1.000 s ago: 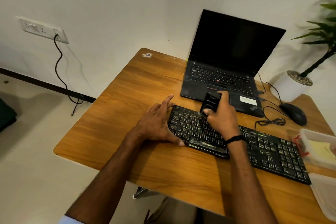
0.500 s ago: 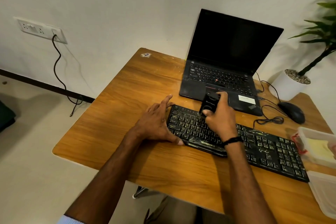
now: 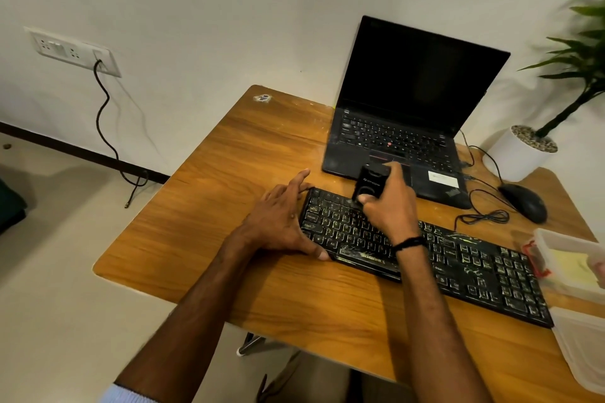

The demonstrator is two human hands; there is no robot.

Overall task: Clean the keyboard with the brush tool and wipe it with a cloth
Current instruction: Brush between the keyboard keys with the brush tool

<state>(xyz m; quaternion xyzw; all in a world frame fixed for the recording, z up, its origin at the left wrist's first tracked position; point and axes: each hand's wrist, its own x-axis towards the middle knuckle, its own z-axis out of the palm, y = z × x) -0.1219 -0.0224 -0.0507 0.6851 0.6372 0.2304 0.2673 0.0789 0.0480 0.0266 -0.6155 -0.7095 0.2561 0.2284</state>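
A black keyboard [image 3: 458, 265] with dusty, smeared keys lies slanted across the wooden desk [image 3: 229, 206]. My right hand [image 3: 389, 209] grips a black brush tool [image 3: 370, 185] and holds it down on the upper left key rows; its bristles are hidden. My left hand [image 3: 281, 222] rests against the keyboard's left end, fingers spread along the top corner and thumb at the front edge. A yellow cloth [image 3: 569, 267] lies in a clear plastic box [image 3: 586, 288] at the right.
An open black laptop [image 3: 409, 114] stands just behind the keyboard. A black mouse [image 3: 523, 201] with a coiled cable sits right of it, beside a white plant pot [image 3: 520, 152]. A second clear container [image 3: 586, 347] sits at the desk's right front edge.
My right hand has shifted the brush tool slightly left along the upper key rows. My left hand stays braced on the keyboard's left end.
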